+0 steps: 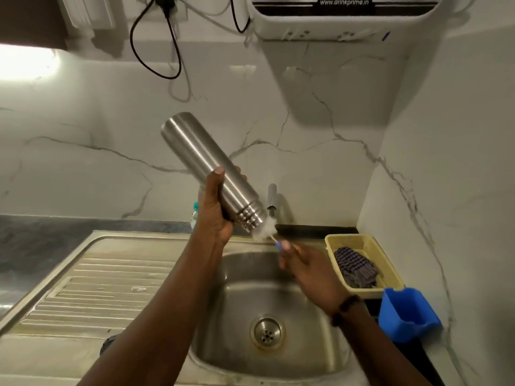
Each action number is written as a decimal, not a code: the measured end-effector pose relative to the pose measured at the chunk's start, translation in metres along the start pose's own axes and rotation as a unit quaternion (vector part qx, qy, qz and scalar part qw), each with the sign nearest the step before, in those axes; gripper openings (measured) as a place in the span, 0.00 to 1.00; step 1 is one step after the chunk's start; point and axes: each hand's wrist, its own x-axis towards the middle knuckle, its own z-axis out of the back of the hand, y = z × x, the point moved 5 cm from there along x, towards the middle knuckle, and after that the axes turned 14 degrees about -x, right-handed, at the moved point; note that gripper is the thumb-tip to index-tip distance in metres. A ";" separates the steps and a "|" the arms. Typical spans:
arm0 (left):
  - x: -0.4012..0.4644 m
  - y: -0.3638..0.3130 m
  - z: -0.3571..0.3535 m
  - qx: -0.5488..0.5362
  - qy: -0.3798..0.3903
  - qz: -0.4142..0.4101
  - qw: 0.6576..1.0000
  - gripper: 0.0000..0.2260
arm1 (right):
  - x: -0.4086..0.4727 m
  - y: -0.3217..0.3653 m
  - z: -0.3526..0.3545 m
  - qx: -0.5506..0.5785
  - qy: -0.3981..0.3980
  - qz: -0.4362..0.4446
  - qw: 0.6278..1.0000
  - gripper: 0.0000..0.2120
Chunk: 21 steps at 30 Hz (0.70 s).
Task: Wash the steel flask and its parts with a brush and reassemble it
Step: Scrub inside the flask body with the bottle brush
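Observation:
The steel flask (199,162) is held tilted above the sink, base up to the left and open mouth down to the right. My left hand (214,210) grips it round its lower body, thumb on the front. My right hand (303,263) holds the blue handle of a bottle brush (266,228). The brush's white bristle head sits right at the flask's mouth, blurred. A dark round part (108,344) lies on the sink's front edge, mostly hidden behind my left forearm.
The steel sink (278,291) with its drain lies below, a ribbed drainboard (92,291) on its left. The tap (271,199) stands just behind the flask's mouth. A yellow basket (387,263) with a checked cloth and a blue holder (408,313) sit at the right.

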 end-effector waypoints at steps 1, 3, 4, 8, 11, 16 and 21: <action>-0.004 0.005 -0.004 0.004 0.010 0.021 1.000 0.54 | 0.002 0.008 -0.004 0.019 0.005 -0.009 1.000 0.23; -0.007 0.012 -0.009 0.029 0.018 0.044 0.998 0.52 | 0.005 0.024 -0.010 0.056 -0.014 -0.015 0.998 0.21; -0.006 0.010 -0.008 0.047 0.012 0.040 0.998 0.52 | 0.004 0.025 -0.010 0.056 -0.040 -0.017 0.997 0.21; -0.007 -0.002 -0.002 0.129 -0.057 0.013 0.990 0.49 | 0.002 0.010 0.005 -0.038 -0.127 -0.020 0.991 0.20; -0.013 0.004 -0.004 0.146 -0.128 0.018 0.981 0.41 | 0.005 0.020 0.005 -0.175 -0.157 -0.007 0.972 0.27; -0.011 -0.007 -0.016 0.100 -0.180 -0.007 0.978 0.30 | -0.001 0.018 -0.002 -0.111 -0.093 0.016 0.989 0.17; -0.010 -0.008 -0.003 0.079 -0.150 -0.041 0.985 0.32 | 0.004 0.009 0.007 -0.013 0.021 0.028 0.999 0.21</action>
